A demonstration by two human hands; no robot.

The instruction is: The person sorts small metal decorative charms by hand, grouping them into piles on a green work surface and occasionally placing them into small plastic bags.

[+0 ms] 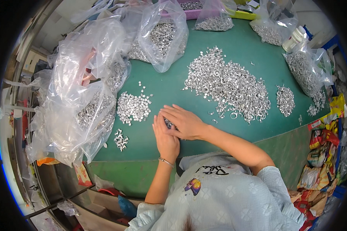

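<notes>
My left hand and my right hand are cupped together near the table's front edge. Small silver metal pieces show in the gap between the palms, mostly covered by the fingers. Right-hand fingers reach over toward the left fingertips, and the thumb crosses the left palm. Just left of the hands lies a pile of small, compact silver pieces. Closer to the front edge is a little heap of curved silver pieces. A large pile of silver ring-shaped pieces spreads to the right and beyond my hands.
Clear plastic bags of metal pieces stand along the back and left of the green table. A smaller pile lies at right, beside another filled bag and a white bottle. Colourful packets sit beyond the right edge.
</notes>
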